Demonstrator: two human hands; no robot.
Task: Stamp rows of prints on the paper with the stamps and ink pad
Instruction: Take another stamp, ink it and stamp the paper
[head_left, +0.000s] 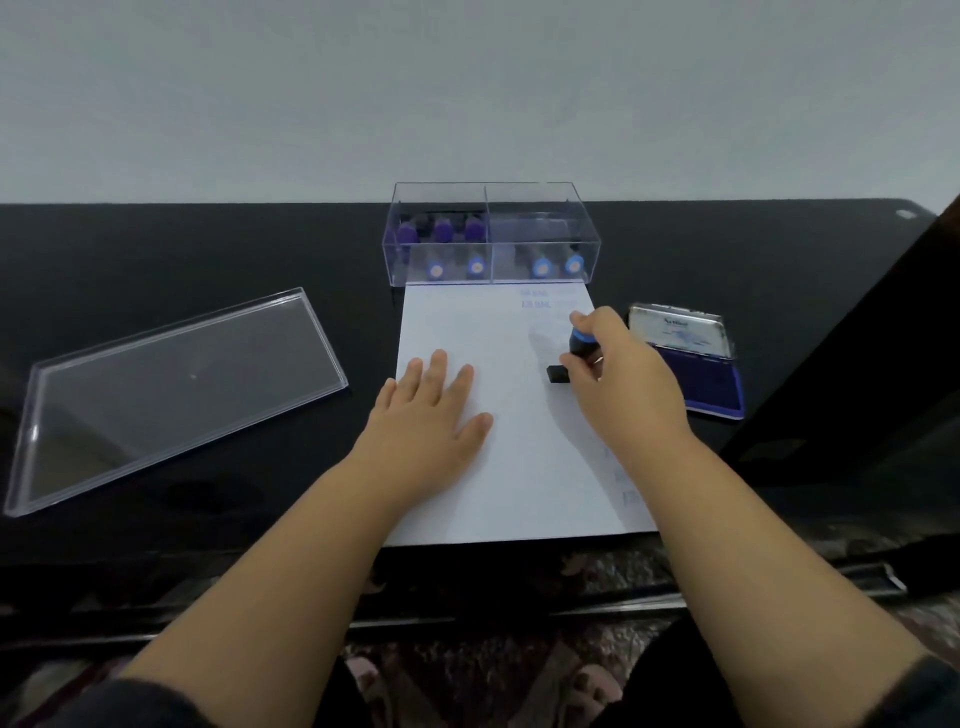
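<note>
A white sheet of paper (498, 467) lies on the black table, with faint blue prints near its top right corner and along its lower right edge. My left hand (431, 410) rests flat on the sheet's left half, fingers spread. My right hand (618, 374) grips a blue-handled stamp (579, 340) whose black base (558, 375) sits on or just above the paper's right side. The open ink pad (711, 384), dark blue with its lid raised, lies just right of the paper.
A clear plastic box (491, 234) behind the paper holds several purple and blue stamps. Its clear lid (171, 395) lies to the left on the table (208, 249). A dark object (857, 395) slants across the right side.
</note>
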